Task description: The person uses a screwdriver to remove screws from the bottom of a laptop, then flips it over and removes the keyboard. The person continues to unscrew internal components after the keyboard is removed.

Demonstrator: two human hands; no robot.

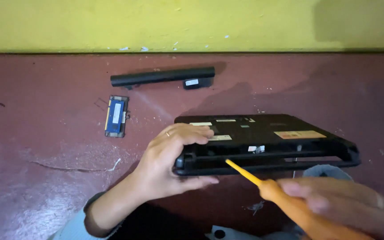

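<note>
From my remote seat I start at the left, where a small memory card [116, 116] lies flat on the floor [41, 133], its blue face carrying a pale upright rectangular sticker. Just right of it and further back lies a long black battery bar [161, 76], parallel to the wall, with a small white rectangular label on the block near its right end. On the laptop [267, 138] itself I see several stickers: pale strips near the back edge, a white one just beside the fingertips, a small white patch at the front slot, and a wider tan rectangle toward the right.

The floor is dull red-brown, scuffed, with a thin crack at the left and pale crumbs scattered about. A yellow wall [192, 22] with chipped flecks runs across the back, and a shadow darkens its right corner.

The laptop is black, turned underside up, sitting right of centre and tilted up off the floor, with the long empty battery bay open along the near edge.

My left hand [172, 164] clamps the laptop's left end, fingers spread over the top, thumb beneath, a ring on one finger. My right hand [347, 206], blurred at bottom right, is closed round an orange screwdriver [285, 200]; its yellow tip reaches into the bay
</note>
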